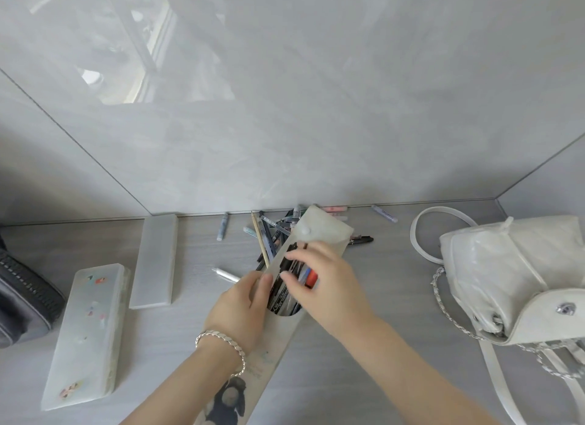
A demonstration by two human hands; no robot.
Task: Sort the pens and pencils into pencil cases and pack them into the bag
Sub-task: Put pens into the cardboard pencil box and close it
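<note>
My left hand (240, 307) clamps the translucent flap-top pencil pouch (286, 285) at centre, mouth open. My right hand (319, 279) pinches a pen bundle (292, 277) going in. I should slide tips down, then fetch the far loose pens (269, 231); white bag (512, 276) waits right.

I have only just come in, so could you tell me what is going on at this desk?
A person is filling a translucent pouch-style pencil case. The left hand holds its mouth open while the right hand pushes pens in. A pile of loose pens lies behind it by the wall. Two other cases lie to the left, and a white bag sits open to the right.
</note>
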